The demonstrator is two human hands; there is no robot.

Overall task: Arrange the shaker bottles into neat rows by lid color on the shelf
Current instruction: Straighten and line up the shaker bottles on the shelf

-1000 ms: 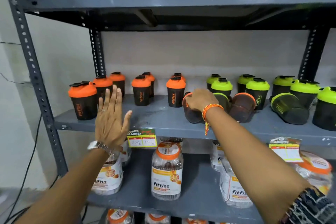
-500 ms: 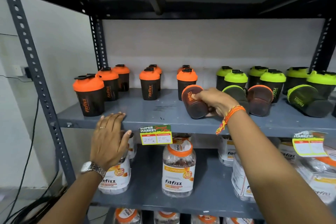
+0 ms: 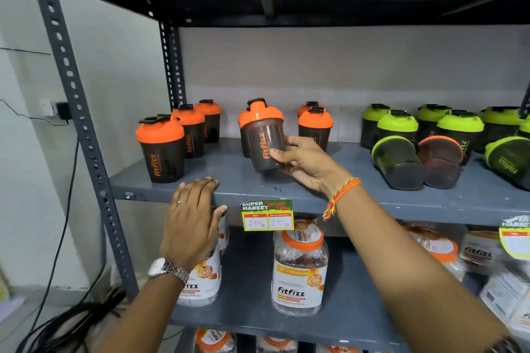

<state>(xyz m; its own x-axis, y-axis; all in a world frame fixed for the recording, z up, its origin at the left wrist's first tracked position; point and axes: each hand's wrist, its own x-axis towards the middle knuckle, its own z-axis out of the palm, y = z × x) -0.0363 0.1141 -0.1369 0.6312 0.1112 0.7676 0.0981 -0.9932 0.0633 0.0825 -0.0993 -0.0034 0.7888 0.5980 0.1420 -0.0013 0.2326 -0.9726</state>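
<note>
R hand (image 3: 301,165) gripped an orange-lid shaker (image 3: 262,135) low on its body, tilted, just above the shelf (image 3: 358,195) mid-front. L hand (image 3: 192,221) lay flat & empty on the front edge. Best set it upright w/ the orange row, left side.

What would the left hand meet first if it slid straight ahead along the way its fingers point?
Probably nothing soon: the left hand rests on the shelf edge, pointing into the bare gap beside the front orange-lidded shaker. Depth is unclear.

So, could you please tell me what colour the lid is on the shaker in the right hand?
Orange, with a black cap; head view.
</note>
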